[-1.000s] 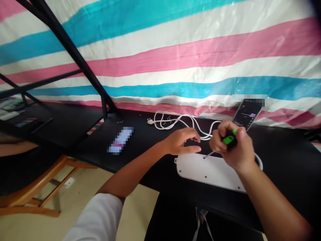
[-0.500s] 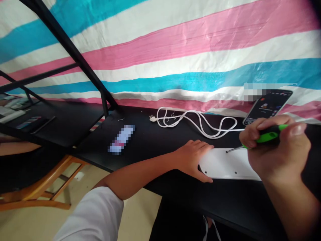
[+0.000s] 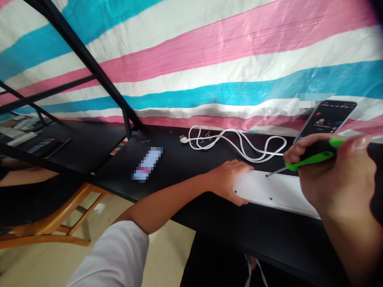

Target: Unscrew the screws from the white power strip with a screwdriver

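Note:
A white power strip (image 3: 278, 193) lies back side up on the black table (image 3: 191, 167), showing small screw holes. My left hand (image 3: 229, 181) grips its left end, fingers over the top and thumb along the near edge. My right hand (image 3: 335, 171) is closed around a green and black screwdriver (image 3: 311, 157). Its metal tip touches a screw hole near the strip's far edge. The strip's white cable (image 3: 236, 143) lies coiled behind it, ending in a plug.
A phone (image 3: 327, 119) with a lit screen leans against the striped pink, blue and white tarp. A small blurred flat item (image 3: 147, 163) lies on the table to the left. A black metal frame and a wooden chair (image 3: 60, 217) stand at left.
My left hand moved from above the strip to grip its left end. The screwdriver tip shifted to a hole on the far edge. The view swung left, so the strip sits further right.

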### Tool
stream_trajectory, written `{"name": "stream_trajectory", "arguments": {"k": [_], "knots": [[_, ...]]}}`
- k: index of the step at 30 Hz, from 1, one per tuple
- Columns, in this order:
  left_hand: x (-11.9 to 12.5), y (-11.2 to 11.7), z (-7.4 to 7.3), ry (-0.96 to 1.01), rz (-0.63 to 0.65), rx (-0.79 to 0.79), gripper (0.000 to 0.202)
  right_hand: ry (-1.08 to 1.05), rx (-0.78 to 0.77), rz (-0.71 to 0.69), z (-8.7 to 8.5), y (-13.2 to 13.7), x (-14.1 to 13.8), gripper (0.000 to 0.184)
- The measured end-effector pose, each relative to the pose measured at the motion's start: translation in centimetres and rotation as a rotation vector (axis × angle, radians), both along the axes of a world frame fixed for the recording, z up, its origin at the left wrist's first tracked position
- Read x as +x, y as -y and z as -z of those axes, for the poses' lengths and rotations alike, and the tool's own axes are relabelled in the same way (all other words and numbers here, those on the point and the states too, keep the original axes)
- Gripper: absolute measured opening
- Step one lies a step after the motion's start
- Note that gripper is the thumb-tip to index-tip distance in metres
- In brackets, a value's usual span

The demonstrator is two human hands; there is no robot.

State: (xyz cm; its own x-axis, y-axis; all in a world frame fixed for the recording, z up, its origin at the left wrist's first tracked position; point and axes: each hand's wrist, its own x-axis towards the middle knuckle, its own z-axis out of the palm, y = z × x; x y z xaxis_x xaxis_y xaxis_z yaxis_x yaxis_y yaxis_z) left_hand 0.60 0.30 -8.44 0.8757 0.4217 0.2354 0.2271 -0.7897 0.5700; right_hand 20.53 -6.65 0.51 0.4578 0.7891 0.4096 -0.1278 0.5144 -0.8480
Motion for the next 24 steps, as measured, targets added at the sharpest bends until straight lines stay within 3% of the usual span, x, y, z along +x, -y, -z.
{"name": "stream_trajectory", "arguments": {"k": [2, 5, 8, 10, 13, 18, 24], "knots": [[-0.3, -0.5, 0.0, 0.006, 0.043, -0.010, 0.102, -0.017, 0.031, -0.103, 0.3, -0.2, 0.4, 0.053], [-0.6, -1.0, -0.2, 0.009, 0.070, -0.002, 0.100, 0.017, 0.136, -0.233, 1.0, -0.5, 0.9, 0.031], [-0.7, -1.3, -0.5, 0.009, 0.105, 0.013, 0.101, 0.147, 0.107, -0.312, 1.2, -0.5, 1.1, 0.028], [-0.7, -1.3, -0.7, 0.002, 0.114, 0.005, 0.099, 0.206, 0.055, -0.325, 1.1, -0.4, 1.0, 0.023], [-0.8, -1.4, -0.9, -0.009, 0.106, 0.004, 0.099, 0.194, 0.006, -0.320, 0.7, -0.4, 0.9, 0.035], [-0.7, -1.4, -1.0, -0.011, 0.111, 0.011, 0.098, 0.101, 0.074, -0.255, 0.8, -0.7, 0.7, 0.033], [-0.7, -1.3, -1.2, -0.033, 0.091, 0.012, 0.099, 0.059, 0.074, -0.323, 0.2, -0.6, 1.3, 0.029]]}}
